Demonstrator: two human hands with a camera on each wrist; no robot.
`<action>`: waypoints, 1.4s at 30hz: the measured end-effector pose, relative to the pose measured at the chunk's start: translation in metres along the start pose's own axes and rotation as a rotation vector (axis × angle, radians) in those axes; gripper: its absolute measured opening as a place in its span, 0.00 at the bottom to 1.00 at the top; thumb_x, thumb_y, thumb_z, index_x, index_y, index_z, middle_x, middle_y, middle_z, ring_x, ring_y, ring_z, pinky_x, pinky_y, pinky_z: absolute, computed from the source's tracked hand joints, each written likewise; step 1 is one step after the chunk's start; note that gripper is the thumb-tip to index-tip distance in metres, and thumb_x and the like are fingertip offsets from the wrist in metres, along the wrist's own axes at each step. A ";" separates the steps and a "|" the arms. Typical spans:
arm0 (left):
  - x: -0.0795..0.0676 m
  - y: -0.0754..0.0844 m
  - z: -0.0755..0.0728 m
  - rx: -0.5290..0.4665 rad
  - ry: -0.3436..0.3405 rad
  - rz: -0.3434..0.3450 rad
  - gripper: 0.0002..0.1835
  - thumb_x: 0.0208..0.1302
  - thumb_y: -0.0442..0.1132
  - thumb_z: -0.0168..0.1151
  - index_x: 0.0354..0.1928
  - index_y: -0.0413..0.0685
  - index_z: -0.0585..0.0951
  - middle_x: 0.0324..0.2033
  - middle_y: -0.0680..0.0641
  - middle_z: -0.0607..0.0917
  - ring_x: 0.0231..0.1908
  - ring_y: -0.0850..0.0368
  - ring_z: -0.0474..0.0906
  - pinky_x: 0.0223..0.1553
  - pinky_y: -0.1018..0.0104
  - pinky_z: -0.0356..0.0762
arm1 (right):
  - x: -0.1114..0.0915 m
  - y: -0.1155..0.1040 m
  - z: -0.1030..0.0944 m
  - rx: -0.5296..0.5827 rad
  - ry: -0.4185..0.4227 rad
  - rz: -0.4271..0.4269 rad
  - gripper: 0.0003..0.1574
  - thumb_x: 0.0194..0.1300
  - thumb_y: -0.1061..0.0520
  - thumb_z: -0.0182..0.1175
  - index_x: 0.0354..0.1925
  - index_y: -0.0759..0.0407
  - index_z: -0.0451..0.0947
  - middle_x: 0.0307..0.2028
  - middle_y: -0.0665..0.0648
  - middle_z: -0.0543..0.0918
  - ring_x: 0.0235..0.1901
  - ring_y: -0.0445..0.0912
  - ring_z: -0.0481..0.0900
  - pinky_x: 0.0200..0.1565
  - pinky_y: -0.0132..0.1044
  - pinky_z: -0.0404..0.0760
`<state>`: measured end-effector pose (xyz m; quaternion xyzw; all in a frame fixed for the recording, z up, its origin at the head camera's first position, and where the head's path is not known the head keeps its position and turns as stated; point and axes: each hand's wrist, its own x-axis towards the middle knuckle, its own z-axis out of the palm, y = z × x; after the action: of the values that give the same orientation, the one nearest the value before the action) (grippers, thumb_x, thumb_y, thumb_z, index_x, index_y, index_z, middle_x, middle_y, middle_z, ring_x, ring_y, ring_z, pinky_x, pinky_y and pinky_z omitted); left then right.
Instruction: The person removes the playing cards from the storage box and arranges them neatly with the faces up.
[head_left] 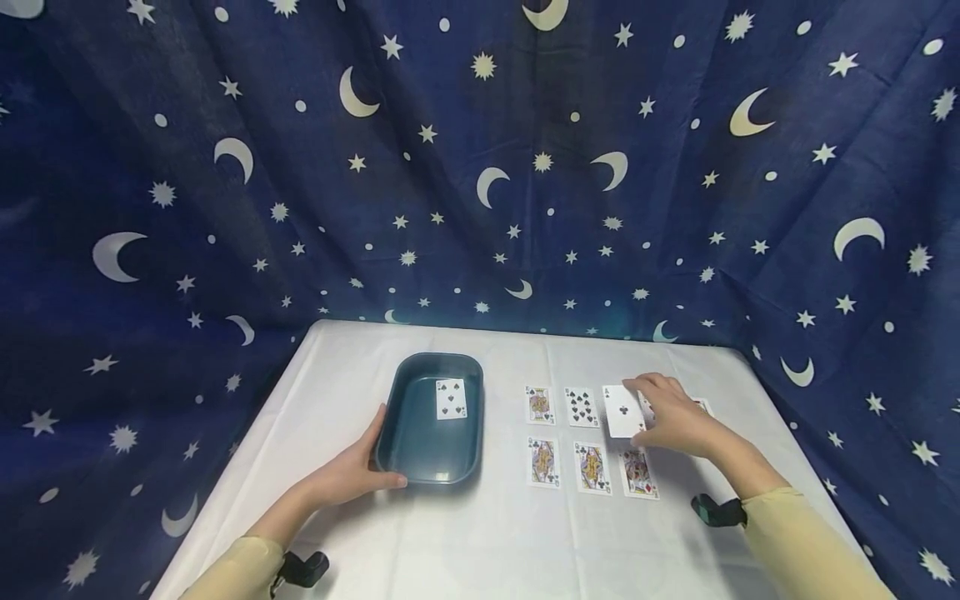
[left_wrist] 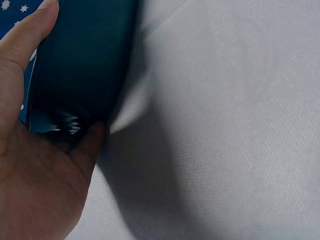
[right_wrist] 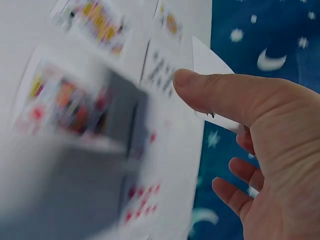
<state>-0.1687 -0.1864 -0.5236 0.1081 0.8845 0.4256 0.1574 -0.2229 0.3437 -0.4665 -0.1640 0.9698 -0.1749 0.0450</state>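
My left hand [head_left: 352, 471] grips the left side and near corner of a dark teal tray [head_left: 480, 417], with the thumb at its near edge. In the left wrist view the hand [left_wrist: 40, 165] curls about the tray's wall [left_wrist: 85, 65]. Inside the tray lies a black-suited playing card [head_left: 451, 399], face up. Over the card rows, my right hand [head_left: 675, 417] pinches an ace of clubs [head_left: 623, 410] between thumb and fingers, raised off the cloth. The right wrist view shows the thumb of the hand [right_wrist: 280, 115] across this card [right_wrist: 207, 57].
Face-up cards lie in two rows on the white cloth [head_left: 480, 542]. Behind are a face card [head_left: 539, 405] and a black-pip card [head_left: 582, 407]; in front, two queens [head_left: 543, 462] and a red face card [head_left: 638, 475]. My right hand partly covers others. A star-patterned curtain [head_left: 450, 208] surrounds the table.
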 end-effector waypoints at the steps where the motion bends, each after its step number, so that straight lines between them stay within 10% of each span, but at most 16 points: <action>1: 0.000 0.000 0.000 0.002 0.000 0.000 0.66 0.44 0.59 0.72 0.70 0.69 0.29 0.72 0.50 0.36 0.69 0.49 0.36 0.65 0.45 0.44 | -0.005 0.008 0.000 0.001 0.000 0.011 0.61 0.36 0.46 0.77 0.66 0.56 0.60 0.62 0.60 0.62 0.60 0.57 0.55 0.57 0.62 0.59; 15: 0.000 -0.002 0.001 -0.003 0.009 0.011 0.66 0.43 0.59 0.72 0.71 0.69 0.30 0.72 0.51 0.36 0.70 0.50 0.35 0.65 0.46 0.43 | -0.073 0.081 0.028 0.084 -0.068 0.141 0.63 0.31 0.42 0.77 0.62 0.63 0.62 0.61 0.71 0.61 0.57 0.67 0.55 0.54 0.68 0.55; 42: 0.000 -0.002 0.000 0.000 -0.013 -0.031 0.66 0.43 0.59 0.72 0.68 0.76 0.28 0.71 0.59 0.34 0.69 0.57 0.34 0.66 0.49 0.43 | -0.082 0.075 0.034 0.078 -0.134 0.176 0.64 0.24 0.41 0.77 0.61 0.60 0.65 0.60 0.71 0.60 0.55 0.66 0.58 0.53 0.68 0.57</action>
<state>-0.1692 -0.1877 -0.5251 0.0971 0.8852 0.4223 0.1695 -0.1637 0.4267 -0.5228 -0.0874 0.9677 -0.1965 0.1313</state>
